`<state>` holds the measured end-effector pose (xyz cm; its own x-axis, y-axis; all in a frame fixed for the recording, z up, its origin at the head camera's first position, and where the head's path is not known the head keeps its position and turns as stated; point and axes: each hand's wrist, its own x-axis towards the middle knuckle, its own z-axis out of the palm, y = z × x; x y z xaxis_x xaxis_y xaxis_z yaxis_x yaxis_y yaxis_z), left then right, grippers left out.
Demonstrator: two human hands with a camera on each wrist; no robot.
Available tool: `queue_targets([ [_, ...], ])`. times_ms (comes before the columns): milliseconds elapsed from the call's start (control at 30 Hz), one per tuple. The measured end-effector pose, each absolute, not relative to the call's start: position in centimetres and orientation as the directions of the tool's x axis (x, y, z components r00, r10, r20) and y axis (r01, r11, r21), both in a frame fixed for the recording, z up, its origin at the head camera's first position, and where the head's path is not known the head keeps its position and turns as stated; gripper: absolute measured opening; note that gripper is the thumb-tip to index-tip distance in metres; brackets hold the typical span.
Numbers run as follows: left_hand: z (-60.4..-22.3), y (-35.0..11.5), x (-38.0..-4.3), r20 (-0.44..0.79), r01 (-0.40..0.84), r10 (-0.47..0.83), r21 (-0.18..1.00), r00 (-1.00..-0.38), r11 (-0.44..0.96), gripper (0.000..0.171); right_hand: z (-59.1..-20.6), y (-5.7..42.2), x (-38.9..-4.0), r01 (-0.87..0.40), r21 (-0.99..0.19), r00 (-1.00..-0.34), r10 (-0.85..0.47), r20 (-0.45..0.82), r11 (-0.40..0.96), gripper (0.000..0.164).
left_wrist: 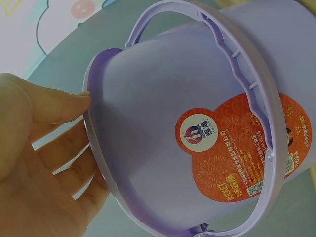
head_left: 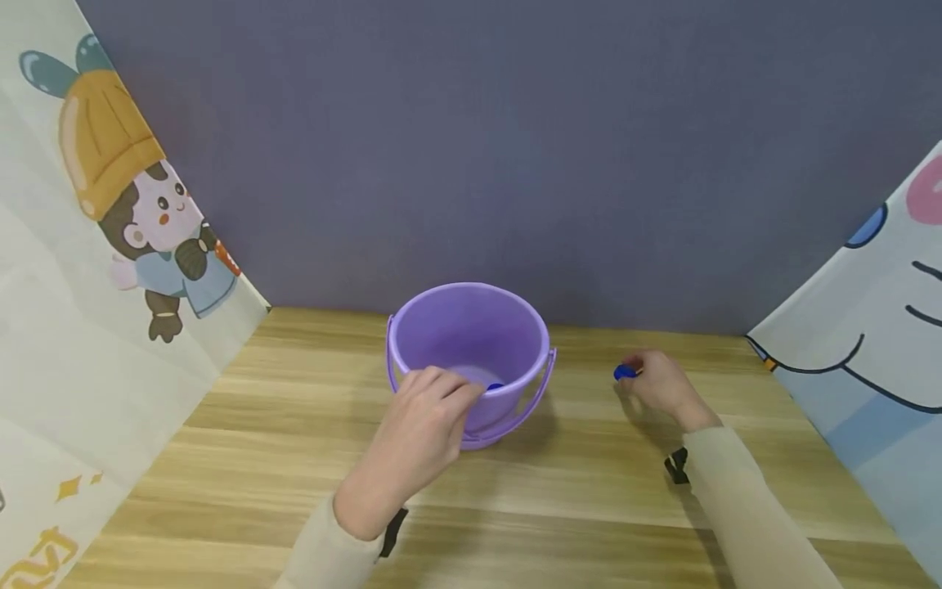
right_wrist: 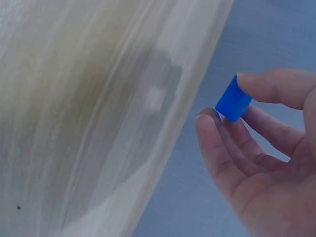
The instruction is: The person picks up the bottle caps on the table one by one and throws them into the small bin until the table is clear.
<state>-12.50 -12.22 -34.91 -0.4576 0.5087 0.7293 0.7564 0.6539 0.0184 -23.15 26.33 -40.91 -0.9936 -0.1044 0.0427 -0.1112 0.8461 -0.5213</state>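
A purple bucket [head_left: 471,298] stands upright on the wooden table, its handle lowered toward the near side. My left hand [head_left: 430,409] grips the near rim. In the left wrist view the thumb [left_wrist: 64,104] lies against the rim, and the other fingers pass behind it. Inside the bucket, a small blue piece [head_left: 495,386] shows just over the near rim, the rest hidden. To the right of the bucket, my right hand [head_left: 662,384] pinches a blue bottle cap [right_wrist: 233,101] between thumb and fingers, held above the table.
The wood-grain table [head_left: 257,458] runs back to a dark grey panel [head_left: 515,147]. A printed cloth [head_left: 44,343] borders the left side and another [head_left: 883,343] the right. An orange-red label [left_wrist: 232,168] is on the bucket's outer wall.
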Motion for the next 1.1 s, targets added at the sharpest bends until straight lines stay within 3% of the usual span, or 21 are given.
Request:
queue_targets([
  [1100, -35.0, -11.7, -12.6, 0.731, 0.756, 0.505, 0.024, -0.46, 0.654, 0.023, -39.2, 24.8, -22.0, -0.171, -0.558, -0.985, -0.122, 0.126, 0.812, 0.042],
])
